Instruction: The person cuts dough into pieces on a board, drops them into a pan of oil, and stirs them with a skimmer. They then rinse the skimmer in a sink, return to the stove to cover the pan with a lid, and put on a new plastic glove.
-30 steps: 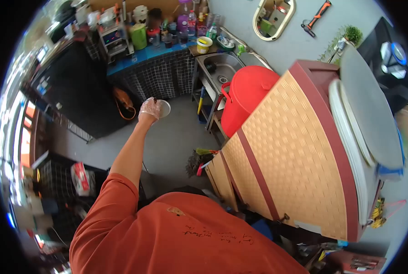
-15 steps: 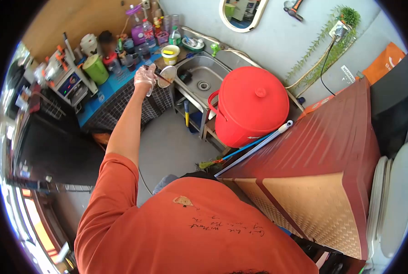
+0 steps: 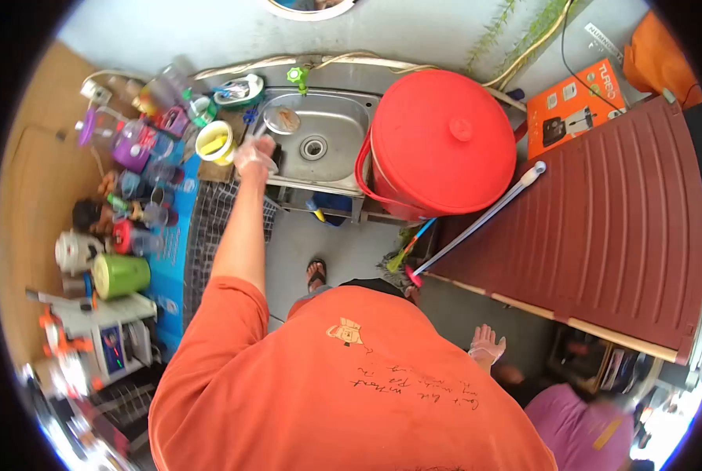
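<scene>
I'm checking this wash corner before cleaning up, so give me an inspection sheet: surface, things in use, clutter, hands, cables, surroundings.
Surface: steel sink, drain showing.
In use: clear round dish, something brownish showing in it, over the sink's left side.
Clutter: white-and-yellow tub left of the sink; green canister among items on the blue counter.
Hands: clear-gloved left hand holds the dish; right hand open, nothing seen in it.
Cables: pale cable or hose behind the sink; dark cord by the orange box.
Surroundings: red lidded bucket right of the sink; maroon cabinet; person in purple, lower right.
</scene>
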Tool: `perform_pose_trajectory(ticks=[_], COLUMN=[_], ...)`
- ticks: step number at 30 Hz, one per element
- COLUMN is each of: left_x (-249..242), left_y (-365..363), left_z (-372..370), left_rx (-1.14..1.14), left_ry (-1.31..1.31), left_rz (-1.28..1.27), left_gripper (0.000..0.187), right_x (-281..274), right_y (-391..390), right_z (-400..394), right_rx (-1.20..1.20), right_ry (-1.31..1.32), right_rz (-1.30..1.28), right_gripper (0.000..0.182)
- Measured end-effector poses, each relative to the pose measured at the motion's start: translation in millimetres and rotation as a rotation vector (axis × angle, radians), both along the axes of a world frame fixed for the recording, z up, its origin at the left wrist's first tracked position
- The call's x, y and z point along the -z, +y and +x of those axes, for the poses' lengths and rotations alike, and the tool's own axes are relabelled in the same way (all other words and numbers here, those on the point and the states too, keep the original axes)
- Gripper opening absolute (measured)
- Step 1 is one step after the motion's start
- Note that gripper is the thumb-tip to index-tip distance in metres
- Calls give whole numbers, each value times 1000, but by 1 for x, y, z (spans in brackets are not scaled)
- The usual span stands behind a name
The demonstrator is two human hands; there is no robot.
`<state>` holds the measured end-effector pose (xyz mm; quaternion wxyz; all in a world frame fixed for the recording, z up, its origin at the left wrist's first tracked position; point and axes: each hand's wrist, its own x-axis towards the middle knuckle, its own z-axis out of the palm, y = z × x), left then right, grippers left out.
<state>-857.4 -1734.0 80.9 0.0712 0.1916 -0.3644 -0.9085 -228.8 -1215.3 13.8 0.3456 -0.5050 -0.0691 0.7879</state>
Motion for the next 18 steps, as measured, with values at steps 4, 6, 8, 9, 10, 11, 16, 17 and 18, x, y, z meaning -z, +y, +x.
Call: perform_pose_trajectory(ticks=[4, 6, 8, 9, 10, 11, 16, 17, 18], left_x=[76, 80, 92, 105, 117, 132, 198, 191, 187], left_y=[-3, 0, 2, 0, -2, -5, -12, -9, -9], left_z=[-3, 1, 9, 20, 35, 46, 88, 86, 85], left_rx=[308, 319, 327, 340, 346, 350, 394, 403, 446], left_ry=[-116, -160, -135, -156, -151, -145, -271, -287, -216], left_rz=[2, -13, -99, -94, -147, -202, -316, -312, -309], left_gripper=[8, 8, 13, 13, 15, 17, 19, 19, 20], right_x=[8, -6, -19, -24, -26, -29, -81, -79, -80], right_y=[-133, -184, -212, -221, -228, -234, -254, -252, -255], right_z=[23, 31, 40, 44, 48, 47, -21, -28, -45], right_rx=[-130, -142, -156, -271, -386, -373, -610, -632, -623], right_ry=[-149, -265, -382, -465, -547, -567, -563, -517, -531], right_rz=[-149, -229, -310, -330, -354, -361, -221, -273, -280], right_gripper=[86, 85, 84, 78, 72, 72, 51, 51, 51])
